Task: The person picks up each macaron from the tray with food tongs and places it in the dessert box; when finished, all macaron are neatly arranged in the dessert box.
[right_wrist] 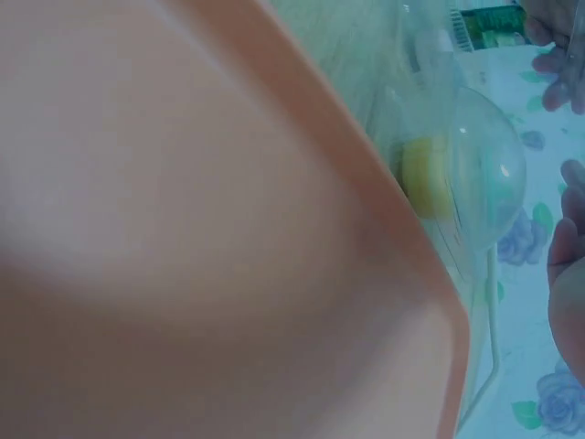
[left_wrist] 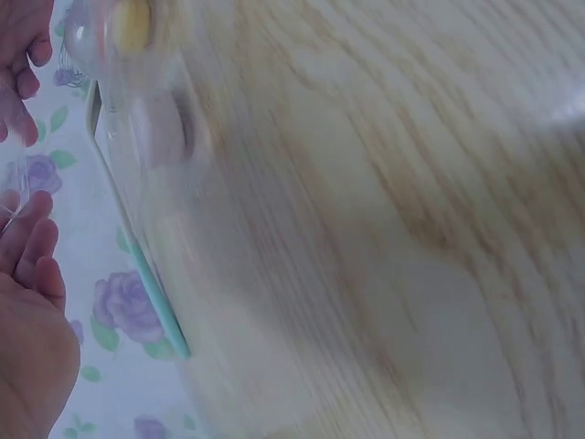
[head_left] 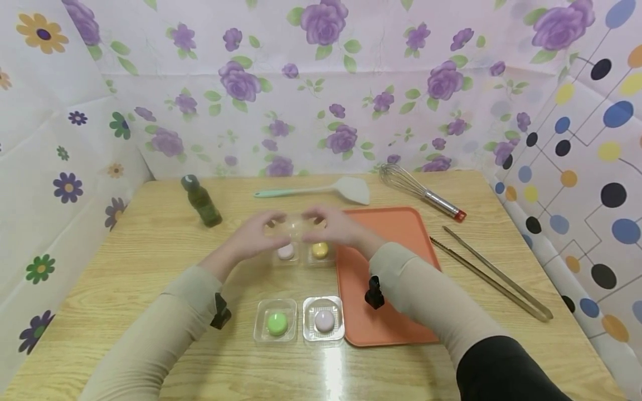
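Above the two far clear boxes, my left hand [head_left: 257, 235] and right hand [head_left: 335, 225] face each other with curled fingers. Between them they hold a clear plastic lid [head_left: 294, 227], blurred and hard to make out. Below the hands, a pink macaron [head_left: 285, 252] and a yellow macaron [head_left: 320, 250] sit in clear boxes. A clear dome [right_wrist: 501, 174] stands over the yellow one in the right wrist view. Nearer me, a green macaron [head_left: 277, 323] and a lilac macaron [head_left: 324, 321] lie in two more clear boxes.
An orange tray [head_left: 386, 328] lies to the right, under my right forearm. Behind are a spatula [head_left: 351, 189] and a whisk [head_left: 421, 192]. Tongs [head_left: 491, 273] lie at far right. A dark green bottle [head_left: 202, 201] is at back left.
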Tool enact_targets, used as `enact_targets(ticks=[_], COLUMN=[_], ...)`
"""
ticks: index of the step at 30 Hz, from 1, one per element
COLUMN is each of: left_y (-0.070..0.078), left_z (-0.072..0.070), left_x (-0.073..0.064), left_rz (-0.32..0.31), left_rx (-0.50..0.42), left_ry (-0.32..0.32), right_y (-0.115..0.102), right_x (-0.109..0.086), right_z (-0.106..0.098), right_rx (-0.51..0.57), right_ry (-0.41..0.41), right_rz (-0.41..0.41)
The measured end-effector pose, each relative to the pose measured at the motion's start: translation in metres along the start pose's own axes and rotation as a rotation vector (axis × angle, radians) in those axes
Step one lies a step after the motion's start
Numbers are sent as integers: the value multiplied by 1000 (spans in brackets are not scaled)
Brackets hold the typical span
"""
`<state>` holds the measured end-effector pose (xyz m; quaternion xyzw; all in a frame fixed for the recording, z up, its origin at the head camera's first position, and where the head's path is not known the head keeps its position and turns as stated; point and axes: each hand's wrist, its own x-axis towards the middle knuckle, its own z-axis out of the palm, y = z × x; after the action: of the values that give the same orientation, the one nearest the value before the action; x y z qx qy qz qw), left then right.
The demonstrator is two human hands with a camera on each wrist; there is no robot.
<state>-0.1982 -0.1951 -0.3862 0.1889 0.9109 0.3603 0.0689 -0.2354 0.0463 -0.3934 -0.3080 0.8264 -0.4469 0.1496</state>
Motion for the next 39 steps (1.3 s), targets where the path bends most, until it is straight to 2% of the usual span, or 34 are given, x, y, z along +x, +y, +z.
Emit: enact_targets(ticks=[5,15,24,34,39], left_y=[-5,-19,-27,-39,-40], left_z=[-1,1,5,7,9], left_x=[-3,-10,-13,-12,-11], left_rz=[1,41,21,-1,1], left_rx=[50,173,208,275,273], left_ry=[8,10,1,-53,-70], right_y=[1,-5,-8,-8,-5], right_x=[4,11,13,18,20], right_z=[7,19,29,39,42], right_rx=[-155,-448,-533,-593,-618], right_ry=[-21,-82,-88,-96,-103], right_rz=[-7,-98,-37,18,34])
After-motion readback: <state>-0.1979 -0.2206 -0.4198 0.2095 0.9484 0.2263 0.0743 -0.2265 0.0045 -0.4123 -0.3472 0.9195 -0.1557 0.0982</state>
